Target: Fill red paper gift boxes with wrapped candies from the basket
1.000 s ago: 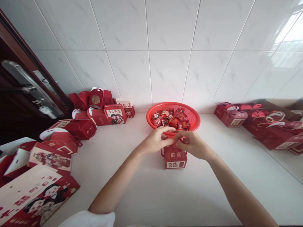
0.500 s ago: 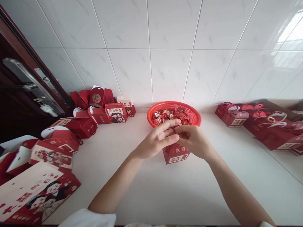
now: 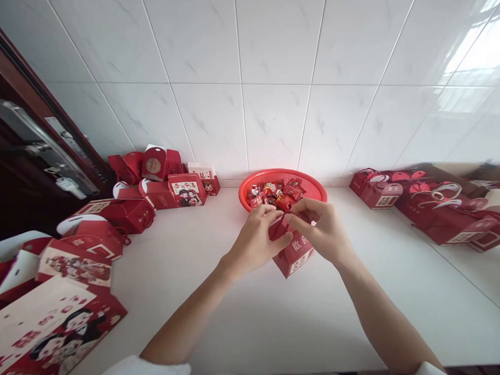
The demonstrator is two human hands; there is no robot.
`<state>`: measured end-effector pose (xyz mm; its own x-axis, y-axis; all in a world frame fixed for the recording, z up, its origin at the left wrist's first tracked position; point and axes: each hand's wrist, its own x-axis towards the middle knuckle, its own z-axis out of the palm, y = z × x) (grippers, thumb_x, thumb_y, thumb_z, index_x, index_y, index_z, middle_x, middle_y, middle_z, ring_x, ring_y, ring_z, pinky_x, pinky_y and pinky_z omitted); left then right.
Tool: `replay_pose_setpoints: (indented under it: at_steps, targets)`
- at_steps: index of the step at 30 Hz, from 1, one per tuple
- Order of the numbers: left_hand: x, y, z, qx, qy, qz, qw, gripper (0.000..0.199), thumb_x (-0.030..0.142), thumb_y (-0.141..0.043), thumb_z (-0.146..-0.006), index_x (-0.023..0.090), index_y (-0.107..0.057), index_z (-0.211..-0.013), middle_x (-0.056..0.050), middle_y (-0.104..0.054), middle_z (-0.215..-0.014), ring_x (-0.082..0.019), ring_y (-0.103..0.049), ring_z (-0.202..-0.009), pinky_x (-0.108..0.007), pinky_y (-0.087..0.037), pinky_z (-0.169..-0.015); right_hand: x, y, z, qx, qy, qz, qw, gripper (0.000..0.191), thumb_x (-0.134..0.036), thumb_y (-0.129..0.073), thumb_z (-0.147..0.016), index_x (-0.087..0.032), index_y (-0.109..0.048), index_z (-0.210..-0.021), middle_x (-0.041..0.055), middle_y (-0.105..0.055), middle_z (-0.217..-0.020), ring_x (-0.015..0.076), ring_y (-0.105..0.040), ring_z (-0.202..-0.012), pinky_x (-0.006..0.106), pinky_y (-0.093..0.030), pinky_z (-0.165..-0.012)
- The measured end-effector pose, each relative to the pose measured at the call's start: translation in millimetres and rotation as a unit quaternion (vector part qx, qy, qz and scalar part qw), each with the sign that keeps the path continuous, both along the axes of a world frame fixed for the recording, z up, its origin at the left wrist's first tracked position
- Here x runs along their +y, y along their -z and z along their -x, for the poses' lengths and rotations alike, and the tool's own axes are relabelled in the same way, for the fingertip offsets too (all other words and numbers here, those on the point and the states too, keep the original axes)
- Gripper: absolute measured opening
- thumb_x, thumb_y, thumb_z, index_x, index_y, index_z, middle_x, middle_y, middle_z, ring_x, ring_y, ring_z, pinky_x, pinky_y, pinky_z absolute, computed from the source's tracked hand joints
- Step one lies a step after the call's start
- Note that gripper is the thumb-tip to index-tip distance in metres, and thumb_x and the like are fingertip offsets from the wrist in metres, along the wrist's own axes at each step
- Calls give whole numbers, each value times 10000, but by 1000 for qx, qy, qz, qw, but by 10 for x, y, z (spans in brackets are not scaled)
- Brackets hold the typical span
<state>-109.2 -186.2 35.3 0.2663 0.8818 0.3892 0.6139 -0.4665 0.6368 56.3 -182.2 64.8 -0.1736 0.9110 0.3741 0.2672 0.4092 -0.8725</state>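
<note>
A small red box (image 3: 293, 257) with white characters stands on the white table in front of me, one corner turned toward me. My left hand (image 3: 257, 237) is at the left of its top, thumb and fingers bent around the upper edge. From the right, my right hand (image 3: 323, 229) pinches at the top of the same box, its fingertips close to those of my left hand. What exactly the fingertips hold is too small to make out. Just behind the box, a red plastic basket (image 3: 318, 193) holds wrapped red sweets (image 3: 270, 192).
Several red and white boxes (image 3: 128, 213) line the left side, with a large printed box (image 3: 60, 323) nearest me. More red gift boxes (image 3: 433, 213) with cord handles stand at the right. A dark door (image 3: 12, 190) with keys is at far left; a tiled wall (image 3: 272, 117) rises behind.
The small box has turned so that a corner faces me. My hands have come down onto its top, and the fingers have bent in closer. The view has shifted slightly right.
</note>
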Motion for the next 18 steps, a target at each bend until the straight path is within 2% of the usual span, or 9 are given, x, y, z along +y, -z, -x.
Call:
replay_pose_setpoints:
  at_steps: [4, 8, 10, 12, 13, 15, 18]
  targets:
    - [1, 75, -84, 9, 33, -3, 999, 199, 222, -596, -883, 209, -667, -1068, -95, -608, -1190, -263, -587, -1136, -405, -541, -930, -22, 43, -27, 13, 0, -1, 1000, 146, -272, -626, -800, -205, -565, -686, -13, -573, -643, 118, -486, -576, 255, -392, -530]
    - [24, 207, -189, -18, 92, -3, 996, 141, 266, -569, -934, 193, -684, -973, -112, -629, -1206, -269, -592, -1130, -413, -540, -921, -43, 92, -99, 20, 10, 20, 1000, 160, -302, -627, -814, -207, -553, -707, -11, -577, -644, 124, -508, -581, 250, -394, -523]
    - [37, 269, -239, -34, 115, 2, 993, 190, 309, -562, -955, 195, -687, -868, -104, -646, -1208, -268, -600, -1132, -412, -536, -932, -51, 128, -140, 15, 26, 27, 999, 181, -323, -640, -810, -208, -552, -702, -13, -570, -629, 123, -494, -567, 251, -389, -514]
    - [37, 312, -284, -45, 131, 12, 990, 259, 356, -532, -980, 203, -701, -858, -95, -663, -1206, -270, -606, -1142, -415, -529, -950, -55, 169, -191, 14, 42, 21, 999, 197, -342, -650, -806, -208, -551, -701, -10, -572, -633, 124, -486, -567, 256, -395, -521]
    - [30, 327, -303, -47, 140, 21, 989, 274, 385, -522, -988, 208, -715, -907, -95, -664, -1222, -277, -600, -1168, -422, -519, -973, -55, 188, -225, 15, 48, 18, 999, 205, -352, -653, -806, -207, -552, -702, -7, -577, -643, 126, -489, -573, 259, -401, -530]
    - [4, 352, -335, -49, 153, 44, 986, 321, 451, -523, -986, 225, -697, -1133, -105, -618, -1346, -305, -535, -1292, -452, -468, -1060, -48, 209, -326, 23, 60, 15, 998, 224, -379, -662, -804, -207, -557, -708, -1, -586, -658, 132, -504, -582, 267, -413, -541]
    - [-41, 431, -380, -83, 143, 53, 985, 586, 504, -534, -972, 250, -425, -1488, -118, -383, -1594, -320, -307, -1494, -493, -328, -1191, -16, 177, -587, 50, 92, 11, 994, 251, -422, -692, -793, -208, -580, -730, 3, -595, -668, 145, -532, -592, 277, -429, -547]
